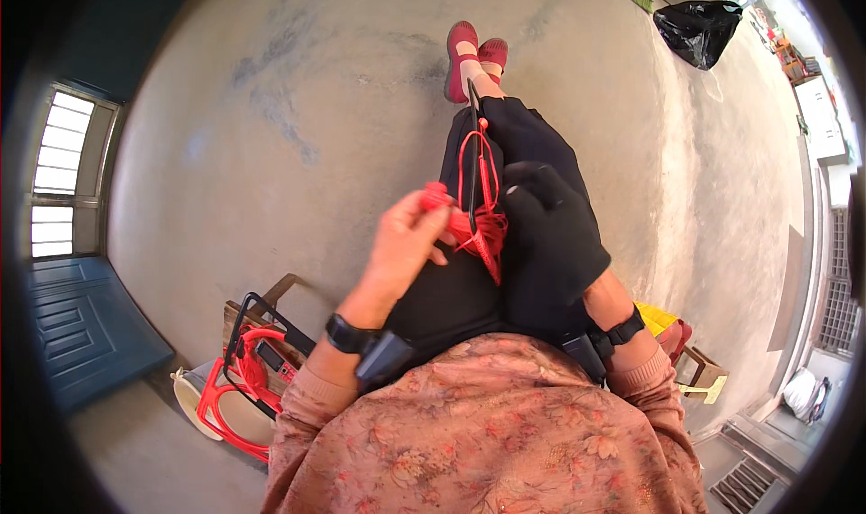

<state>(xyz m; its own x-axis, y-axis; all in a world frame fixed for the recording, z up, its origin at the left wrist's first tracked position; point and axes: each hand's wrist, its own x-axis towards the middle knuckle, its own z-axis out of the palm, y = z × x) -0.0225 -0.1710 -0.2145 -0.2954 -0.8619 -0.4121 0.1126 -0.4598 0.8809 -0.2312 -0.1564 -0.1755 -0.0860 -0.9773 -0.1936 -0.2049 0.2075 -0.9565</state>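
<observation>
While the bare left hand [406, 243] pinches bright-red, stringy strands [488, 232] over the black-trousered lap [442, 297], I can't tell whether the black-gloved right hand [552, 230] grips anything; a slack pinch could tangle them around the thin black frame [474, 189].

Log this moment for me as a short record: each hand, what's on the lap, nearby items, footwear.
Left hand: bare, pinching a red bundle
Right hand: in a black glove, beside the loose red strands; contact unclear
Lap: slim black frame over dark trousers, with a looped red cord
By left arm: red tubular frame
Floor, far right: black plastic bag
Footwear: dark red shoes, legs stretched forward
</observation>
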